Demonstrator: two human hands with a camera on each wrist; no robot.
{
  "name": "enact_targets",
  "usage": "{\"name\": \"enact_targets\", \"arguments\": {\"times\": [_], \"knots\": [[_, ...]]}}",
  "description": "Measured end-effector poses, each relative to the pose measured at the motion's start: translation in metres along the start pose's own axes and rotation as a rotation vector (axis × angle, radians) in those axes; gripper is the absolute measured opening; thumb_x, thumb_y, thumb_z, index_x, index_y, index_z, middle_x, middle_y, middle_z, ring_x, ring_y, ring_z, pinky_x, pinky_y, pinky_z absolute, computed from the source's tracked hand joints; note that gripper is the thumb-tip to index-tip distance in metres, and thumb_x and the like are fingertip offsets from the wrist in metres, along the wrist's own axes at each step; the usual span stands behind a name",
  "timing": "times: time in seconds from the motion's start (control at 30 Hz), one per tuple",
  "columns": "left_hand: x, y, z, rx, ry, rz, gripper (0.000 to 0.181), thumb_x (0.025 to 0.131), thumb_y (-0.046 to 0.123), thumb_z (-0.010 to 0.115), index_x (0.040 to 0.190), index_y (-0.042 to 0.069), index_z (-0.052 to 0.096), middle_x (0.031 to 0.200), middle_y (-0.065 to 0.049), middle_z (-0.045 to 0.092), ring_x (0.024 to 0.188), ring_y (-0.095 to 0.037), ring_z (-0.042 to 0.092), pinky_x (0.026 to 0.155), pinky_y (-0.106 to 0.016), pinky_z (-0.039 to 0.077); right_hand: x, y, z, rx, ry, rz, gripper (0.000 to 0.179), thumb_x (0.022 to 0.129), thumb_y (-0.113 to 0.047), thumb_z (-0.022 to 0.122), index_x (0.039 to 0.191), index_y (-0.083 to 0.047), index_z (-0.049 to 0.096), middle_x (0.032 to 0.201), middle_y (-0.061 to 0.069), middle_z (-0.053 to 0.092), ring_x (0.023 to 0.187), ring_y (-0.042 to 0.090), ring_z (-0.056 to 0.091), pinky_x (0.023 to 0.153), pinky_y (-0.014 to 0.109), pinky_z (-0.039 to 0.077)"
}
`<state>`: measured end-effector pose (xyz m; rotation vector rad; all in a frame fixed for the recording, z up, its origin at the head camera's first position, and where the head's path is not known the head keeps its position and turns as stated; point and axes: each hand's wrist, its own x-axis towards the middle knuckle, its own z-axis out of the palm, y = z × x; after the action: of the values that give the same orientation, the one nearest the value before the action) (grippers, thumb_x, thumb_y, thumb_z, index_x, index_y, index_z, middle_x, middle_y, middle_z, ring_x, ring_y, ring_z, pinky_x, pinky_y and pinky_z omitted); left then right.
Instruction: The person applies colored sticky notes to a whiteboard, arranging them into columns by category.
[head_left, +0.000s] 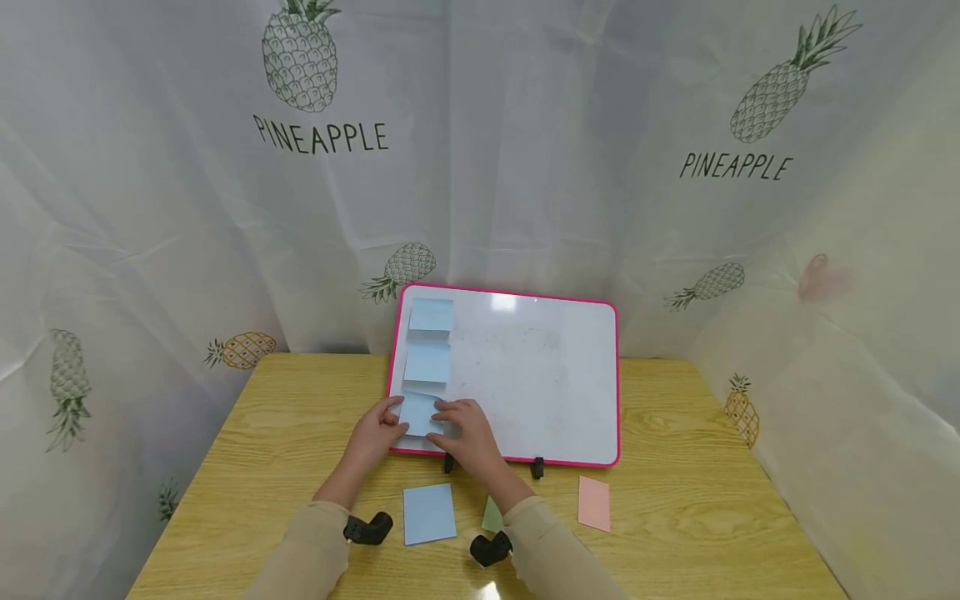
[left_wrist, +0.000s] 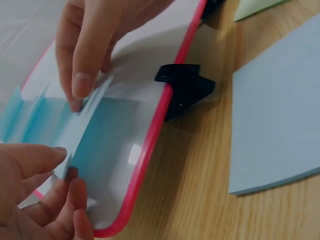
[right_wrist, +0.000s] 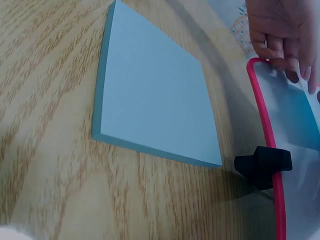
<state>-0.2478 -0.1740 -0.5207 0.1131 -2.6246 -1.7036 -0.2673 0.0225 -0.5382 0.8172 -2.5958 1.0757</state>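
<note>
A light blue sticky note [head_left: 417,414] is at the lower left of the pink-framed whiteboard [head_left: 540,375]. My left hand [head_left: 371,437] pinches its left edge between thumb and fingers. At the opposite edge, my right hand [head_left: 467,433] pinches it too. In the left wrist view the note [left_wrist: 87,127] stands tilted off the board, casting a bluish shadow. Two more blue notes, an upper one [head_left: 431,315] and a middle one [head_left: 427,364], hang above it in a column, their lower edges lifted. The right wrist view shows my left hand [right_wrist: 285,37] at the board's rim.
A thick blue sticky-note pad [head_left: 429,514] lies on the wooden table [head_left: 675,517] before the board. Right of it are a green pad [head_left: 491,517], partly hidden by my right arm, and a pink pad [head_left: 594,503]. Black stand feet [head_left: 538,468] support the board's lower edge.
</note>
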Motion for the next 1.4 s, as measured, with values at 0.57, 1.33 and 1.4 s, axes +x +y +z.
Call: {"name": "enact_targets", "arguments": {"times": [0.57, 1.33, 1.4], "knots": [[-0.006, -0.009, 0.007, 0.63, 0.11, 0.521, 0.043, 0.083, 0.013, 0.078, 0.123, 0.005, 0.065, 0.135, -0.014, 0.053, 0.12, -0.039, 0.047, 0.1, -0.053, 0.04, 0.004, 0.01, -0.003, -0.255, 0.032, -0.261, 0.025, 0.086, -0.026, 0.077, 0.109, -0.017, 0.074, 0.129, -0.001, 0.062, 0.122, 0.021, 0.049, 0.102, 0.04, 0.039], [-0.004, -0.021, 0.0, 0.913, 0.033, 0.587, 0.062, 0.086, 0.039, 0.072, 0.14, 0.014, 0.054, 0.153, -0.008, 0.037, 0.141, -0.04, 0.025, 0.102, -0.065, 0.03, 0.001, 0.021, -0.02, -0.461, -0.191, -0.262, 0.055, 0.092, -0.048, 0.063, 0.138, -0.018, 0.056, 0.154, -0.002, 0.036, 0.145, 0.02, 0.023, 0.116, 0.039, 0.016], [-0.004, -0.022, -0.001, 0.903, 0.032, 0.578, 0.062, 0.086, 0.039, 0.073, 0.139, 0.014, 0.055, 0.153, -0.008, 0.037, 0.141, -0.04, 0.026, 0.102, -0.065, 0.029, -0.001, 0.022, -0.021, -0.444, -0.191, -0.255, 0.055, 0.092, -0.048, 0.064, 0.138, -0.018, 0.056, 0.154, -0.002, 0.036, 0.145, 0.02, 0.023, 0.116, 0.04, 0.016]]}}
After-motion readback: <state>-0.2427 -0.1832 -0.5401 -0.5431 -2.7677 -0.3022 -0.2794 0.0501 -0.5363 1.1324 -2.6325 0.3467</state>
